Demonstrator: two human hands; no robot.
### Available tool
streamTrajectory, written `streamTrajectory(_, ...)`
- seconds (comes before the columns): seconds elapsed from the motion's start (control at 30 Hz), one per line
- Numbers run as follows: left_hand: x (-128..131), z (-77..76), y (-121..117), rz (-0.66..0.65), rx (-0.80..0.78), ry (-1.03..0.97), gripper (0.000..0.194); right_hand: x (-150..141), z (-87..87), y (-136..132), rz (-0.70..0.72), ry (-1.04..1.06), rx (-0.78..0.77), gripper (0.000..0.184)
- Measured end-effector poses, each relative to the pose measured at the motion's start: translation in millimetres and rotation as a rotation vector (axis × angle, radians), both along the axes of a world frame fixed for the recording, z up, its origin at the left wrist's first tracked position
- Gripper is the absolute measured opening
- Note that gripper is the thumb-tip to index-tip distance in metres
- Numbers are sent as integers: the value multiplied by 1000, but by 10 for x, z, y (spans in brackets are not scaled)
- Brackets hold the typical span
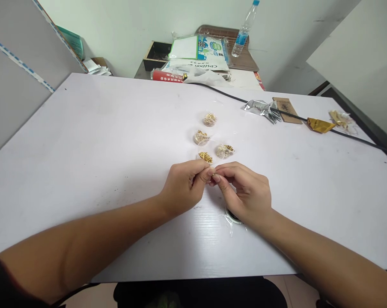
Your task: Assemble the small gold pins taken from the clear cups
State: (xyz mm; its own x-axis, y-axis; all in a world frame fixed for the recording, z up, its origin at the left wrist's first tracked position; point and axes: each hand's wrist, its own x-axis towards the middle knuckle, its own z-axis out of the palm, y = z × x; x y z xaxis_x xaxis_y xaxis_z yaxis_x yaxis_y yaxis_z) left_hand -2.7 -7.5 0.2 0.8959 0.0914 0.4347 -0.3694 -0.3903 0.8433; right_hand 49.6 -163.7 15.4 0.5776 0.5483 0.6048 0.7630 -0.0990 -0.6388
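You have both hands together above the white table (123, 128), near the middle, and their fingertips meet. Your left hand (185, 184) is closed to a narrow pinch, the thumb pressed against the bent finger; your right hand (248, 188) makes a similar pinch from the other side, with its thumb pointing toward the left one. Between the fingertips there is a tiny piece (213, 174) — it is too small and too covered for me to tell what it is. Just beyond your fingers stand four small clear containers with gold-coloured pieces. The nearest container (205, 157) is partly hidden by your left hand; the right container (224, 151) is beside it, and the middle container (201, 137) and the far container (209, 119) are behind, in a loose row. Under your right wrist a round object (233, 216) with a pale rim shows only partly, with some clear plastic at its edge. Farther to the right, a black cable (224, 93) crosses the table, and along it lie a silver foil (260, 108), a brown card (286, 107) and a gold foil (320, 125) — well apart from your hands. Behind the table's far edge, you can see a bottle (241, 37) with a blue cap, standing on a brown tray (245, 64), beside some printed packages (209, 47).
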Motion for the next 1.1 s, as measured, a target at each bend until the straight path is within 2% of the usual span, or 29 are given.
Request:
streamTrajectory(0.67,33,-2,45,-30,74,48,34,48,-63,-19,3,-12,-67,14)
streamTrajectory(1.1,43,-11,69,-98,-4,188,38,124,-101,-56,74,73,-66,11)
